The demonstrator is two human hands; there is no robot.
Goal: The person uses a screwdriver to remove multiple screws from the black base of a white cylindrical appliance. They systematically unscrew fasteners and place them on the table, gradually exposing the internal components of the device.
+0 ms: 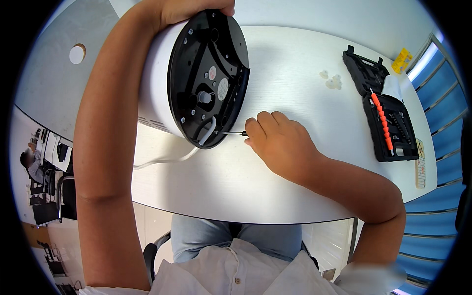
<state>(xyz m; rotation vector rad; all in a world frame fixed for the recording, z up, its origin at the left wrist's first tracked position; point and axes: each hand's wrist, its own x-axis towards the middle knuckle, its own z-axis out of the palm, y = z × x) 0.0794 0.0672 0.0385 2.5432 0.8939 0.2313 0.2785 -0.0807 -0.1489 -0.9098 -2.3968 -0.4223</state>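
A white rounded appliance (158, 83) with a black underside is tipped on its side on the white table, its base facing right. My left hand (199, 9) grips it over the top edge, fingers curled at the rim. In my closed right hand is a screwdriver (235, 133), most of its handle hidden by the fingers. Its thin shaft points left, the tip at the lower part of the base beside a pale cord loop (208, 131). Several screws show on the underside. A white power cord (169, 159) runs from the appliance to the left.
At the right lies an opened black tool case (376, 142) with an orange flexible shaft (382, 123) across it. Small translucent pieces (332, 82) lie left of the case. A yellow packet (402, 60) stands at the far right, near metal rails (445, 155). Another person sits far left.
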